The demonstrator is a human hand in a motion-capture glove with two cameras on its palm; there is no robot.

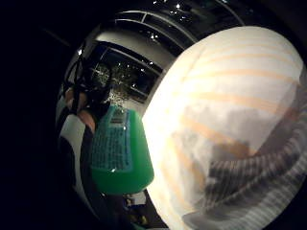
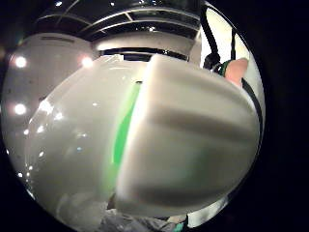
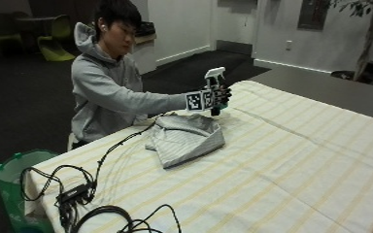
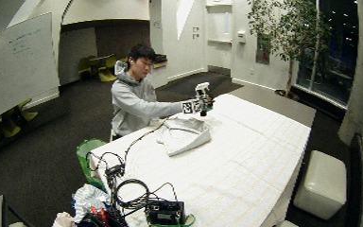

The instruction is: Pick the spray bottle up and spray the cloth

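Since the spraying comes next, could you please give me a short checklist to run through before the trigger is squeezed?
1. Spray bottle gripped by the gloved right hand: ok.
2. Bottle lifted off the table: ok, it is held up in the air.
3. Bottle upright: ok, white head on top.
4. Cloth within the spray's path: not ok, it lies on the table lower and nearer the person than the bottle.
5. Nozzle aimed at the cloth: cannot tell.
6. Finger on the trigger: cannot tell.
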